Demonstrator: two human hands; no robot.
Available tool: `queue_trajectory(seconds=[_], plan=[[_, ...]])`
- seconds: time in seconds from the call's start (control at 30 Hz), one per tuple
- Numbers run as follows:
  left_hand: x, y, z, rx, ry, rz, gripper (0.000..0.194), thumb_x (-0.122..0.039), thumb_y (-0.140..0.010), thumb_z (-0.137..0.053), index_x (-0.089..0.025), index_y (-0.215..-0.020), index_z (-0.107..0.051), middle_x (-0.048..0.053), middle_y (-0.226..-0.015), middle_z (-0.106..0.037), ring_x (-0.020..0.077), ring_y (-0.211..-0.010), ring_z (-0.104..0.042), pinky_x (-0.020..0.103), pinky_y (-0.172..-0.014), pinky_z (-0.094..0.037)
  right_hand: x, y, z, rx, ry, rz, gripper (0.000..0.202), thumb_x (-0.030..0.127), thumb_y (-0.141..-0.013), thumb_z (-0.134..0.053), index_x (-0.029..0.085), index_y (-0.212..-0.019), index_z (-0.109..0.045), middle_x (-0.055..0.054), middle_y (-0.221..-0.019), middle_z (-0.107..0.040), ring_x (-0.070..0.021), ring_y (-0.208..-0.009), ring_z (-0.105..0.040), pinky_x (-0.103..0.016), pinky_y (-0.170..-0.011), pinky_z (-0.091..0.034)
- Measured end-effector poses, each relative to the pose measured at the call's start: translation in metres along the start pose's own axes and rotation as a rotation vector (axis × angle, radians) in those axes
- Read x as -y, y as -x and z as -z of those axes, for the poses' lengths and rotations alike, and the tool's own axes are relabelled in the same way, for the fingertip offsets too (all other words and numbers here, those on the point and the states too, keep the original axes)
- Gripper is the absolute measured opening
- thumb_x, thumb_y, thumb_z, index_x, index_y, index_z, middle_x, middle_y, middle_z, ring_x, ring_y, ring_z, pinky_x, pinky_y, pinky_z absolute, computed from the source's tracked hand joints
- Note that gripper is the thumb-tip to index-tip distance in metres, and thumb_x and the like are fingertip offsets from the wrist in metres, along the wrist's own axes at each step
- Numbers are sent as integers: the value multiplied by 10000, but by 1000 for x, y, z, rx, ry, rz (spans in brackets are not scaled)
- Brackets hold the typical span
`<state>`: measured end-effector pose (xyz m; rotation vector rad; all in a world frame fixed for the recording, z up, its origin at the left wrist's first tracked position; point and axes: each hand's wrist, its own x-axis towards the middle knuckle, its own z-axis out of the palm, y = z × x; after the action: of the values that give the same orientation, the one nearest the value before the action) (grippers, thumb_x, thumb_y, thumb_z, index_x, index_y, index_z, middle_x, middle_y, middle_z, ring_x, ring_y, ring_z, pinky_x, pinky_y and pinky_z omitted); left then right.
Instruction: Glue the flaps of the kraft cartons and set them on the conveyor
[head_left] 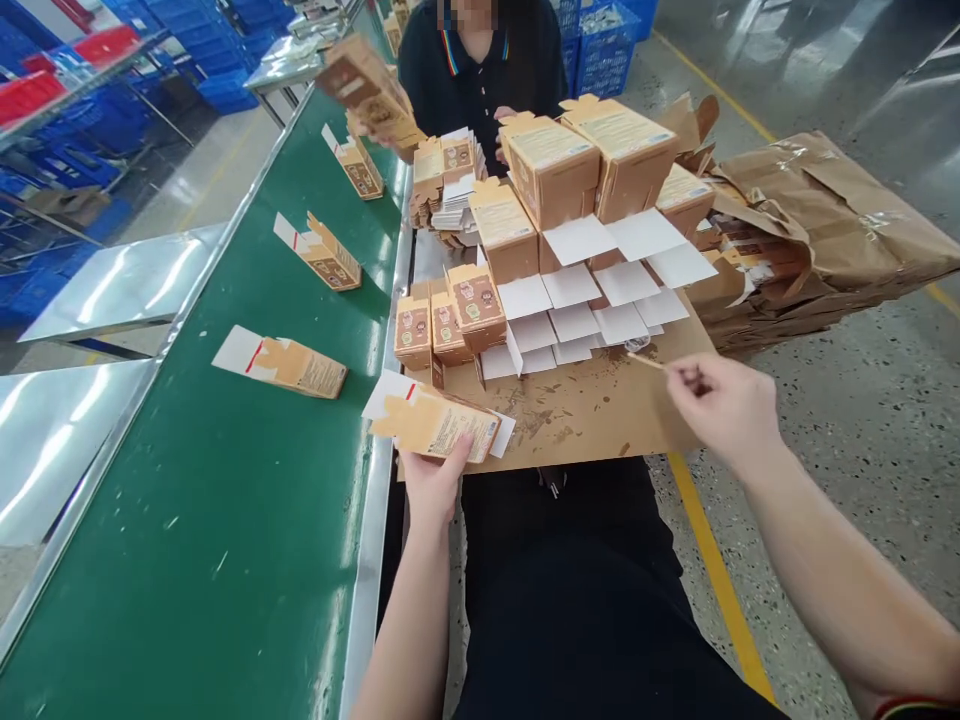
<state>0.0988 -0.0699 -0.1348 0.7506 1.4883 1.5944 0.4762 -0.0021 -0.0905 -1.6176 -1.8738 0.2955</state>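
Note:
My left hand point(433, 488) grips a small tan carton point(439, 425) from below, thumb on its printed side. White flaps stick out at both ends of this carton, and one flap carries a red strip. Over the right part of the cardboard-topped table, my right hand point(716, 400) pinches a thin tan stick point(654, 362). The stick's far tip is close to a small clear item point(637, 344), too small to make out. Just beyond both hands rises a stack of cartons point(525, 240), many with white flaps point(577, 318) facing me.
On my left runs a green conveyor belt point(247, 520) with several cartons point(307, 366) lying along it. Across the table a co-worker point(480, 70) holds a carton point(371, 95) over the belt. Wrapped brown paper bundles point(840, 220) lie at the right.

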Motion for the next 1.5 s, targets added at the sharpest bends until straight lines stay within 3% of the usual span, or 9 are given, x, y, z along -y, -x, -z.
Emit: queue_trajectory(seconds=[0.17,0.27,0.37,0.53,0.73,0.9,1.27,1.37,1.5], plan=[[8,4,-12,-73,-45,-28,918,-459,-661,-1135,-243,-1411,-653,155,-1446,-782,350,-1403,-768,522,-1266,-582,61,63,-68,151,-423,110,185,255,-1076,-657,255,-943,-786,-17,-787,-785,-164,-628,-714,-286,-598,-625],[9,4,-13,-67,-77,-20,868,-473,-661,-1131,-226,-1361,-681,162,-1408,-798,356,-1359,-790,516,-1238,-603,83,76,-104,178,-468,162,204,194,-1070,-632,243,-908,-745,-12,-759,-752,-154,-629,-684,-274,-624,-593],[13,-1,-10,-71,-72,-37,896,-508,-634,-1136,-224,-1360,-694,161,-1381,-811,353,-1304,-812,517,-1208,-623,87,77,-120,234,-446,213,217,173,-1070,-618,238,-891,-723,-7,-737,-709,-155,-630,-651,-275,-635,-558],[26,-6,-9,-101,-70,-69,939,-564,-612,-1127,-229,-1370,-685,160,-1372,-808,351,-1284,-815,525,-1195,-627,79,68,-121,233,-413,226,217,154,-1058,-617,238,-887,-719,-12,-741,-711,-166,-633,-663,-279,-639,-557],[25,10,-15,-43,-245,-114,915,-526,-661,-1091,-223,-1400,-645,181,-1398,-775,365,-1305,-799,519,-1160,-643,63,54,-108,75,-511,10,185,279,-1062,-675,241,-912,-778,-35,-792,-790,-177,-648,-733,-288,-643,-640],[28,23,-19,-74,-472,-218,863,-445,-677,-1057,-242,-1404,-637,163,-1358,-783,361,-1264,-806,470,-1061,-682,57,58,-92,59,-569,-127,292,456,-1059,-732,236,-874,-785,-29,-704,-752,-173,-576,-713,-281,-550,-615],[32,18,-26,-71,-467,-208,849,-473,-651,-1051,-234,-1355,-640,167,-1300,-800,381,-1229,-824,498,-1035,-694,62,68,-75,71,-633,-169,403,590,-1056,-763,241,-859,-801,-18,-666,-738,-151,-494,-683,-261,-510,-614],[13,8,1,-125,-292,-181,895,-531,-650,-1081,-227,-1370,-644,185,-1351,-794,377,-1262,-818,543,-1128,-662,50,67,-69,56,-615,-179,419,628,-1029,-794,237,-878,-816,-26,-672,-749,-162,-505,-703,-269,-529,-634],[-28,-20,85,-349,-220,-194,899,-497,-639,-1118,-246,-1364,-649,181,-1434,-774,369,-1376,-773,586,-1259,-580,40,67,-58,-7,-598,-253,464,693,-962,-839,240,-864,-822,-34,-652,-745,-181,-483,-694,-296,-501,-638]])
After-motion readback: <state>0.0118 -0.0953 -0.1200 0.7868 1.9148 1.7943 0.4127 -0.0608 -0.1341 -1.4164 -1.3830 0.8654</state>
